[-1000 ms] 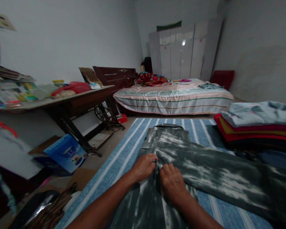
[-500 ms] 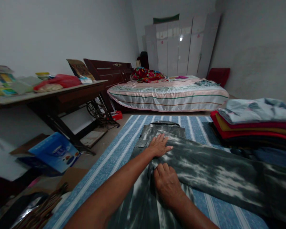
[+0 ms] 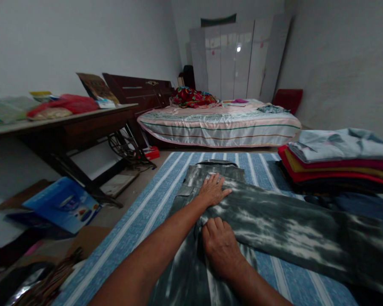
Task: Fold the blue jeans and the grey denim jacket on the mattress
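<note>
A dark grey-green garment (image 3: 281, 221) with pale tie-dye blotches lies on the blue striped mattress. A folded band, like a collar, shows at its far end. One long sleeve or leg lies across it and stretches to the right. My left hand (image 3: 214, 190) rests flat on the upper part, fingers spread. Nearer to me, my right hand (image 3: 221, 244) is closed at the near edge of the crossing part, with a bunch of cloth at its fingers. Its fingertips are tucked out of sight.
At the right stands a stack of folded clothes (image 3: 338, 146). The blue striped mattress (image 3: 140, 225) reaches toward a bed (image 3: 220, 123) at the back. A sewing-machine table (image 3: 83, 121) with items on it and a blue box (image 3: 67, 204) are at the left.
The view has shifted slightly to the right. Both hands stay at nearly the same places on the garment, and its layout looks unchanged.
</note>
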`<state>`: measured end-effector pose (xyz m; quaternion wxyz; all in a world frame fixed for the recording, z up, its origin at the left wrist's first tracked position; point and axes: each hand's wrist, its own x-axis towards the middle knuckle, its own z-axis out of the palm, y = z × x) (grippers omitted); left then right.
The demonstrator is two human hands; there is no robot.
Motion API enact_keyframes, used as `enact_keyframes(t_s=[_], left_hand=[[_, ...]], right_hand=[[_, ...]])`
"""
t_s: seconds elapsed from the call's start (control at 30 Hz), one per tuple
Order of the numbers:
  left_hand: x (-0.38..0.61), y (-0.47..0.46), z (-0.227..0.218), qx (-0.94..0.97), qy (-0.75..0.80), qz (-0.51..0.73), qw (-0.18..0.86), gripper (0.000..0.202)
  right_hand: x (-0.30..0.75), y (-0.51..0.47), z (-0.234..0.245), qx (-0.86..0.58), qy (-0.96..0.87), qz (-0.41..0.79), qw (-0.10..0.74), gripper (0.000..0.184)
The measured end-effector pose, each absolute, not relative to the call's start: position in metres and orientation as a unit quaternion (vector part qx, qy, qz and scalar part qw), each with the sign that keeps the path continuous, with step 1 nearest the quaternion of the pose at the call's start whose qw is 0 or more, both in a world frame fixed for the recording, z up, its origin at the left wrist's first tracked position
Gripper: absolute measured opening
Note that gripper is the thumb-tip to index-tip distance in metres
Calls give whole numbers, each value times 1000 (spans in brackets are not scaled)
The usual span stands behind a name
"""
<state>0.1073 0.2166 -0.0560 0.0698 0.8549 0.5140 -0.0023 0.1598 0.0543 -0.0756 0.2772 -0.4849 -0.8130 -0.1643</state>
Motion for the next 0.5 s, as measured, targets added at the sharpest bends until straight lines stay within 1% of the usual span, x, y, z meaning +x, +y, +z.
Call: enact_keyframes(t_s=[0.43,0.5], left_hand=[[105,217,-58,857,511,11,67,74],[103,217,-55,860,505,17,68,69]], right_hand=[[156,56,-82,-492,-805,-171,285,13],[156,57,-84,-490,-802,-174,294,15]])
